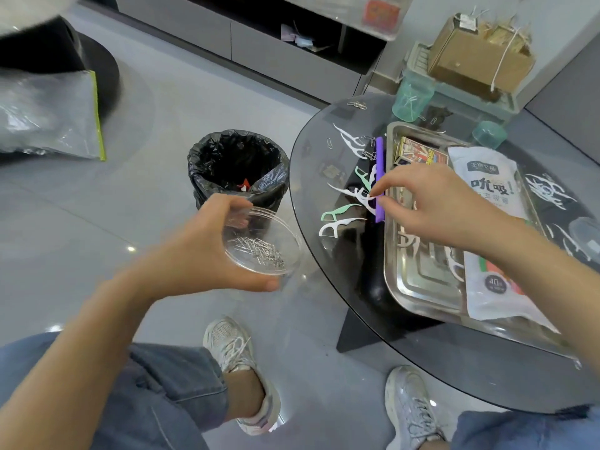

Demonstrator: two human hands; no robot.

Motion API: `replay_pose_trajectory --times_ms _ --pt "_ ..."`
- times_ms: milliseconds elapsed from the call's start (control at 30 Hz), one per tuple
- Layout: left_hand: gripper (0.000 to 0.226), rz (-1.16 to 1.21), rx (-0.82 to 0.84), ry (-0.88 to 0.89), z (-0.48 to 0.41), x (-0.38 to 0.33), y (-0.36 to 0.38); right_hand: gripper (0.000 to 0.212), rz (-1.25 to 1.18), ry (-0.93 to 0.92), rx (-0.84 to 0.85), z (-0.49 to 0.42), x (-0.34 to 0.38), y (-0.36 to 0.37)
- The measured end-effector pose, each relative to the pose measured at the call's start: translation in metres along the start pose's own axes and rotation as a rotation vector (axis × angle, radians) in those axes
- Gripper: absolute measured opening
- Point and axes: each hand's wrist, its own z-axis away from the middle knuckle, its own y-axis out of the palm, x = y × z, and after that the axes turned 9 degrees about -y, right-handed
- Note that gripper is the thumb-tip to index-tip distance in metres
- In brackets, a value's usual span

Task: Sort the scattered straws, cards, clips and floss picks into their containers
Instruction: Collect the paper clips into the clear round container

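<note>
My left hand (207, 251) grips a clear round dish (263, 241) with several paper clips in it, held off the left edge of the glass table (422, 345). My right hand (435, 203) reaches over the table, its thumb and forefinger closing at the purple straw (379, 177) beside the tray; whether they hold a small item I cannot tell. White and green floss picks (344, 216) lie scattered left of the straw. Loose clips (357, 104) lie at the table's far edge. A card box (418, 154) sits in the steel tray (422, 287).
A white straw bag (493, 228) lies in the tray. A teal cup (412, 97) with floss picks and a teal lid (488, 134) stand at the back. A black-lined bin (238, 167) stands on the floor left of the table. My shoes are below.
</note>
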Motion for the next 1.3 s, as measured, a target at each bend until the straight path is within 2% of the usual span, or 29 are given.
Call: replay_pose_trajectory --times_ms 200,333,500,600,700,867,1000,1133,1233,1300 --pt "0.111 0.068 -0.132 0.012 -0.039 -0.019 -0.021 0.024 -0.029 0.104 0.064 -0.028 -0.021 0.001" --pt "0.125 0.048 -0.151 0.05 -0.079 -0.039 -0.028 0.032 -0.064 0.124 0.13 -0.062 -0.025 0.005" --pt "0.115 -0.04 -0.265 0.094 -0.127 -0.05 -0.029 0.041 -0.078 0.182 0.131 -0.122 -0.039 0.018" --pt "0.117 -0.102 -0.295 0.088 -0.141 -0.045 -0.025 0.039 -0.077 0.224 0.11 -0.149 -0.047 0.033" --pt "0.117 -0.113 -0.292 0.093 -0.152 -0.041 -0.029 0.041 -0.013 0.225 0.097 -0.169 -0.051 0.043" --pt "0.114 -0.124 -0.271 0.1 -0.161 -0.035 -0.04 0.032 0.162 0.17 0.17 -0.181 -0.048 0.049" --pt "0.112 -0.163 -0.228 0.077 -0.159 -0.028 -0.037 0.013 0.273 0.123 0.228 -0.183 -0.035 0.046" --pt "0.11 -0.192 -0.224 0.065 -0.158 -0.023 -0.037 0.012 0.226 0.149 0.255 -0.184 -0.036 0.044" --pt "0.113 -0.237 -0.205 0.054 -0.157 -0.021 -0.039 0.025 0.124 0.218 0.217 -0.181 -0.045 0.042" --pt "0.113 -0.298 -0.19 0.042 -0.155 -0.018 -0.038 0.026 0.147 0.226 0.188 -0.176 -0.046 0.044"
